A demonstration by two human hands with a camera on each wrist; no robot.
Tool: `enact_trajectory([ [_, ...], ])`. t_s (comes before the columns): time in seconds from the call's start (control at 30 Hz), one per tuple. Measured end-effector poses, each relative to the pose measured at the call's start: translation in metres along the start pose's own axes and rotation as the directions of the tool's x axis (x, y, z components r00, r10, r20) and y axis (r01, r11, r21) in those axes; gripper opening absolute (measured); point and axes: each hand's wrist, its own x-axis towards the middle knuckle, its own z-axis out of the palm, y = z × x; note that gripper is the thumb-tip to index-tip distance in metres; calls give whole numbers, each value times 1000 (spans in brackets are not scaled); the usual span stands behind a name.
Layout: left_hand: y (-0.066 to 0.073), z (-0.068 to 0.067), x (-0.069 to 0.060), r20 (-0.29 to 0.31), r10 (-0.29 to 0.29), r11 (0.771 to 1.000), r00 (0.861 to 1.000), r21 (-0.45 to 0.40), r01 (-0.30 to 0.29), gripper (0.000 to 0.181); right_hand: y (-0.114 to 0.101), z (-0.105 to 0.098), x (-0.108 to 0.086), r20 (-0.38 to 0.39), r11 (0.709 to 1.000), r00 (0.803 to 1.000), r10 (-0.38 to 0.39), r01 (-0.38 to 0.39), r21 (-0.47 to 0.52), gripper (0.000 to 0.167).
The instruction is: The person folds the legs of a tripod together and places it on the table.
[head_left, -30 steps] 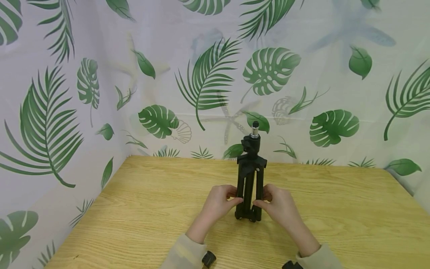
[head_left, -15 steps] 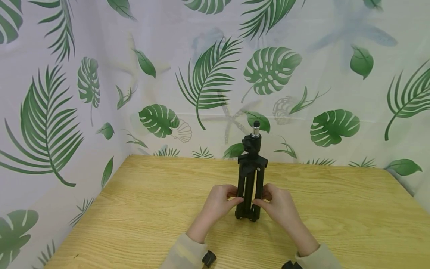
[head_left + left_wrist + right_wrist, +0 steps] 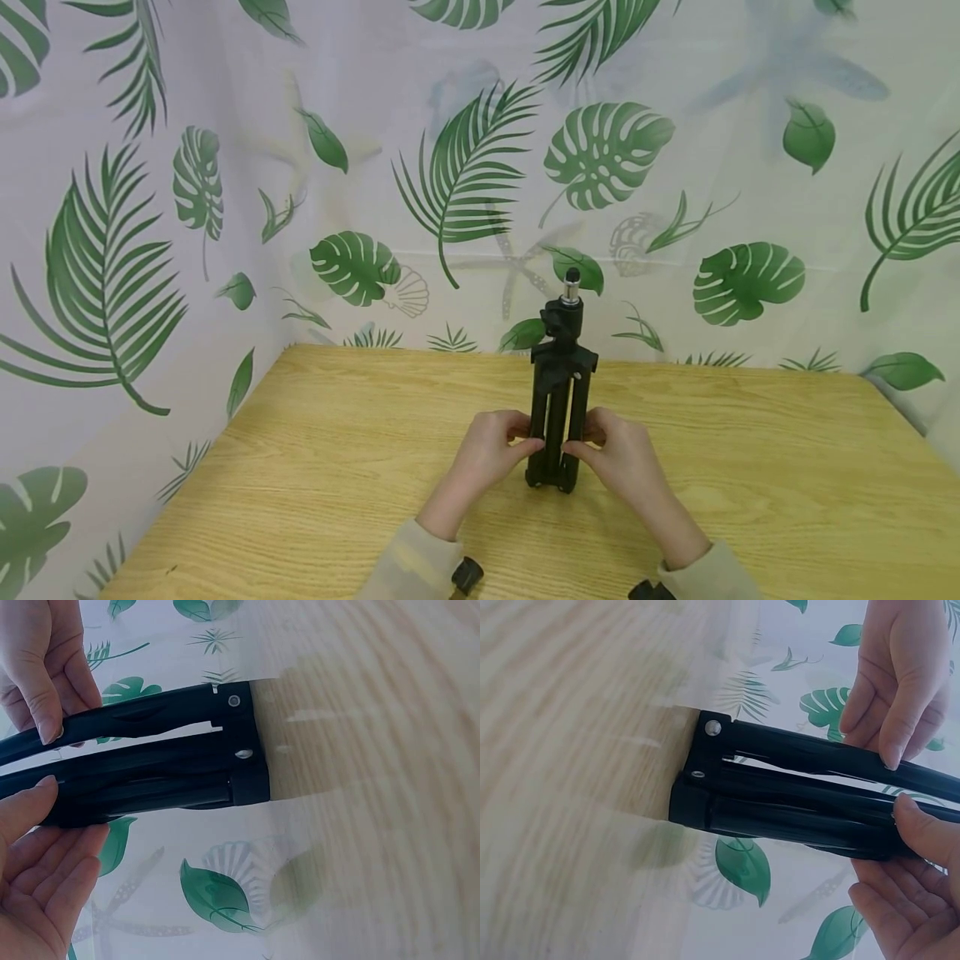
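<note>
Item: one tripod (image 3: 555,379), black, legs folded side by side with narrow gaps between them. Top: a shiny metal stud (image 3: 571,291) with a dark tip, set in a black collar; a black knob (image 3: 553,322) at the side, below it. Foot end: dark brackets with bright rivets (image 3: 234,700), seen close in both wrist views. Finish: smooth, faintly glossy.

Position: on the table (image 3: 337,433), near the middle of its width, foot end down on the wood. Stance roughly upright; a slight lean is possible, but the head view does not let me judge it fairly.

Hands: two, mine. My left hand (image 3: 495,446) pinches the left leg low down, thumb in front, fingers behind. My right hand (image 3: 621,454) grips the right leg at about the same height, thumb likewise in front. Sleeves (image 3: 412,562): pale, pushed against the forearms.

Edges and room: yellowish wood surface. Back edge behind the tripod, just before a white cloth (image 3: 360,50) printed with green leaves. Left edge slanting, well apart from my left hand; right edge likewise well apart from my right. Wide wood to either side; a shorter stretch behind the tripod. One small dark mark (image 3: 171,570) near the left edge.
</note>
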Motion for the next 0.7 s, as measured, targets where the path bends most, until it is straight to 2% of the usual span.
enact_trajectory([
  [0.4,1,-1,-1,4,0,1000,1000,2,0,18,1,2,1,-7,1000,1000,-4,4,8,21],
  [0.7,0,-1,0,-7,20,1000,1000,-2,-20,18,1,2,1,-5,1000,1000,-9,9,11,21],
])
